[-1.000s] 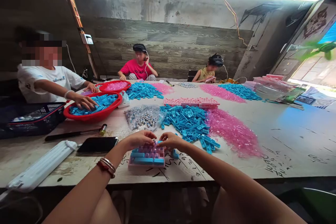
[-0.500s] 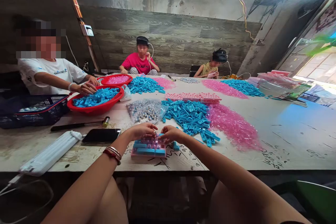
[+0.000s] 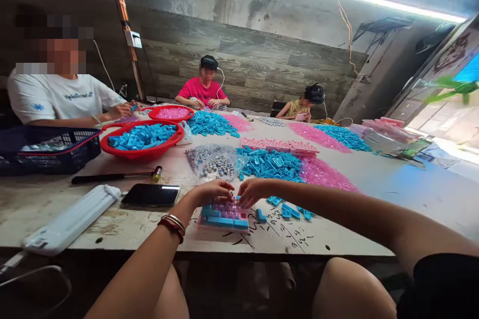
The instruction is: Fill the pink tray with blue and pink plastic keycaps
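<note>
Both of my hands meet over a small pink tray (image 3: 223, 228) near the table's front edge. Blue plastic pieces (image 3: 220, 221) lie along its near side, with clear pink pieces (image 3: 223, 208) behind them. My left hand (image 3: 212, 192) is closed in a pinch above the tray's far side; whatever is in its fingertips is too small to make out. My right hand (image 3: 254, 191) faces it from the right, fingers curled down at the tray, a bit of blue beside the fingertips. A single blue piece (image 3: 261, 216) lies just right of the tray.
Beyond the hands are a bag of small metallic parts (image 3: 217, 162), a blue pile (image 3: 271, 163), a pink pile (image 3: 327, 175) and pink trays (image 3: 280, 146). Leftward lie a phone (image 3: 150, 195), a hammer (image 3: 118, 177), a white power strip (image 3: 73, 219) and a red basin (image 3: 142, 154). Three co-workers sit around.
My view has shifted and tilted. My right elbow has swung outward while both hands stay at the tray. The left co-worker's hand left the red basin; the pink-shirted co-worker's raised hand came down.
</note>
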A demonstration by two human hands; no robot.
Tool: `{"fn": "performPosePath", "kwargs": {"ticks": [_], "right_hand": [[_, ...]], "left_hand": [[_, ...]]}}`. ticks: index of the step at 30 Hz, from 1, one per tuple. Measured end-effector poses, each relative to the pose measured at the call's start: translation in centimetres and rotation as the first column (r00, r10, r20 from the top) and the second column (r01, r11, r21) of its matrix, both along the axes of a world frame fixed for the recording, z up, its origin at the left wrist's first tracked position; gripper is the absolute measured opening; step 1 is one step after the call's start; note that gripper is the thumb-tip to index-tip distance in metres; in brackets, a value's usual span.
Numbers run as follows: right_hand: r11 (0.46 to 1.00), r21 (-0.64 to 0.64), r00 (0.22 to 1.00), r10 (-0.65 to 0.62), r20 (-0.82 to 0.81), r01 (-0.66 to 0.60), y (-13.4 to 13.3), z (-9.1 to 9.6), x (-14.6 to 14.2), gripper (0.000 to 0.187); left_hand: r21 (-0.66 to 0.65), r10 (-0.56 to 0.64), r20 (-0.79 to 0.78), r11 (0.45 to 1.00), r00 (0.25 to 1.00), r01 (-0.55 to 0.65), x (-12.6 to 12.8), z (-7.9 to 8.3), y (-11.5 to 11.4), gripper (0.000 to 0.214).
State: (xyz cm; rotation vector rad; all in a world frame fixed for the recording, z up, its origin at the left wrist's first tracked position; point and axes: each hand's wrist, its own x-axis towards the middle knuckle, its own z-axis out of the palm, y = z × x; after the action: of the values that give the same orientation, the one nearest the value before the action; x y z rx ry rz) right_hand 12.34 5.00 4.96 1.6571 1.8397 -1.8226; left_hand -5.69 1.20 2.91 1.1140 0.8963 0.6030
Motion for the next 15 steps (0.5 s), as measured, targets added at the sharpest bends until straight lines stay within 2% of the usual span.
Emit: {"fn": "performPosePath", "kwargs": {"ticks": [6, 10, 15], "right_hand": [[0.998, 0.024, 0.990, -0.053, 0.131, 0.051, -0.5, 0.1, -0.2, 0.029], [0.997, 0.044, 0.991, -0.070, 0.117, 0.065, -0.9, 0.2, -0.2, 0.028], [0.994, 0.077, 0.995, -0.076, 0.062, 0.071, -1.4, 0.0, 0.0, 0.028]], "left_hand": [[-0.008, -0.036, 0.078, 0.999, 0.996, 0.037, 0.1, -1.2, 0.6, 0.028], [0.004, -0.039, 0.052, 0.999, 0.998, 0.039, 0.4, -1.4, 0.8, 0.023], [0.035, -0.034, -0.011, 0.999, 0.999, 0.034, 0.7, -1.0, 0.5, 0.022]]}}
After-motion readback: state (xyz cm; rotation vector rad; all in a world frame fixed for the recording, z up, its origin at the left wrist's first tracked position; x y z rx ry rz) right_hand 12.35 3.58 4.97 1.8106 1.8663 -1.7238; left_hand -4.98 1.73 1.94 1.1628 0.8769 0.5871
